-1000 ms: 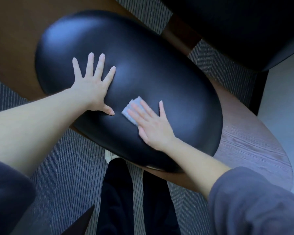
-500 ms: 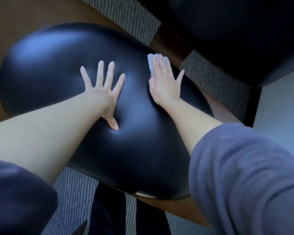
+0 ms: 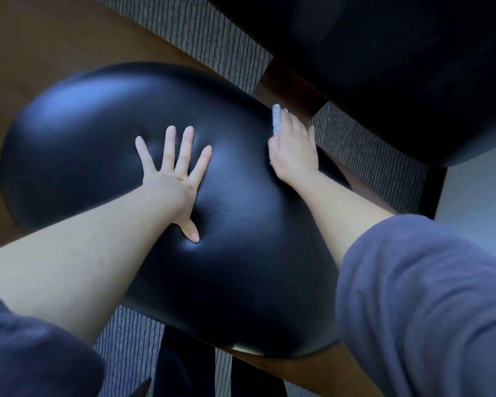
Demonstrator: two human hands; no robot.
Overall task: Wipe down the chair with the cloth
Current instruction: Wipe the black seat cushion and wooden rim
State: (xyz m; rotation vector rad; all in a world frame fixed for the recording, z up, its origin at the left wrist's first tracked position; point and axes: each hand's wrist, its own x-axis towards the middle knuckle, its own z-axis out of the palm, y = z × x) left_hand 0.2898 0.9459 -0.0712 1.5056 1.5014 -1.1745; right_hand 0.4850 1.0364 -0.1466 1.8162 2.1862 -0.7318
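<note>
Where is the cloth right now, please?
In the head view, the cloth is under the right hand at the far right edge of the black seat.

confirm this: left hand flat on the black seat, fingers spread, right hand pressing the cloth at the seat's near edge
Wrong edge. The head view shows the right hand pressing the cloth at the far edge of the seat. The left hand does lie flat, fingers spread.
</note>
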